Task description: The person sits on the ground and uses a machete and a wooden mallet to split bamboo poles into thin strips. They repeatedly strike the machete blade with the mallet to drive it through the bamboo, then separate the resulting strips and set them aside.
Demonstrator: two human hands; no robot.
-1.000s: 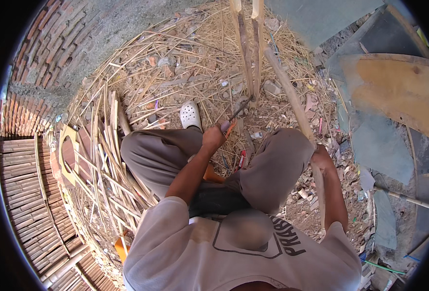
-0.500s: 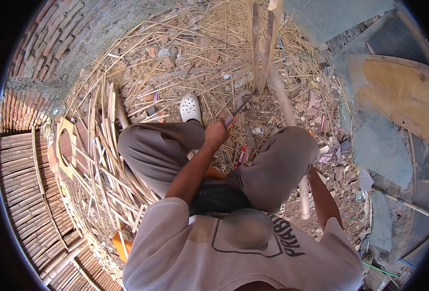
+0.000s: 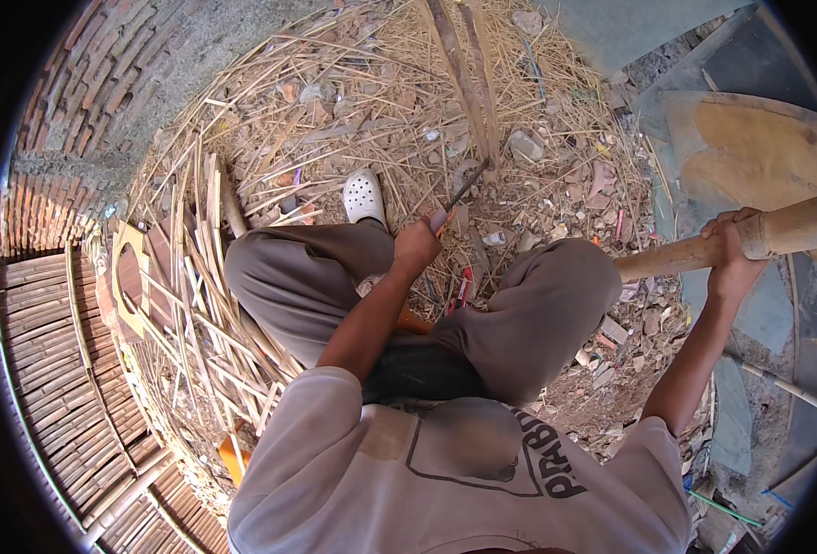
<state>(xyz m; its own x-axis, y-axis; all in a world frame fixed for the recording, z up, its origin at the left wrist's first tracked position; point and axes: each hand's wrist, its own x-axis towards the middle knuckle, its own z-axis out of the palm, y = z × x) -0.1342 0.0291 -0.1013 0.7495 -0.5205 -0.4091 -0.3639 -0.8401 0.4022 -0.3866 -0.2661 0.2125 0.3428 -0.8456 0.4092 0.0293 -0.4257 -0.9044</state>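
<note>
Toward one o'clock from the middle of the view, with twelve straight ahead of the seated person, two long bamboo-like strips (image 3: 458,72) rise side by side from the littered ground, spread apart at the top and drawing together at their foot. Just there lies the tip of a dark, narrow knife (image 3: 465,187), its blade slanting up toward one o'clock from the left hand (image 3: 417,244), which is closed firmly round the handle near the centre. Over at three o'clock the right hand (image 3: 737,260) is clamped round a thick bamboo pole (image 3: 801,227), well apart from the left; one end of the pole reaches the outline of the right knee (image 3: 561,286), and the other runs out at the edge of view. As I judge it, the splitting is far along: the gap between the strips runs down most of their visible length to the knife, and what is left seems to be only the foot, though I cannot tell whether the strips are joined there or already parted. Thin pale sticks (image 3: 196,277) lie heaped at nine o'clock, beside the left knee, and look like finished pieces; the pole appears whole, with no split visible. A pale clog (image 3: 364,198) shows at eleven o'clock, and a tan-patched board (image 3: 767,148) leans at two o'clock
</note>
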